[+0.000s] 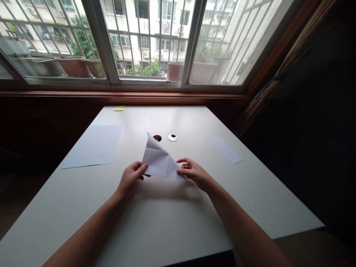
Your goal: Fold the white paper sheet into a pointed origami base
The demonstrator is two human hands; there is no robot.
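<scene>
While in the pinch of left hand (132, 174) and right hand (192, 172), creased paper (159, 163) partly over hole (158, 138), between sheet (94, 146) and strip (226, 148).

White table (172, 222), two round fittings in its top, far edge up near a wide metal-framed window (101, 44) over a reddish-brown wooden sill (125, 94) and dark wall (50, 115). Outside I see upright bars (150, 35), flowerpots (73, 66) on the ledge, some greenery (151, 68), pale apartment block (169, 27) opposite with an air-conditioning unit (146, 54). Daylight comes in through the glass, soft sheen on the tabletop; gathered curtain (264, 91) at right, that side nearly black, floor (20, 198) at lower left dim, details unreadable.
</scene>
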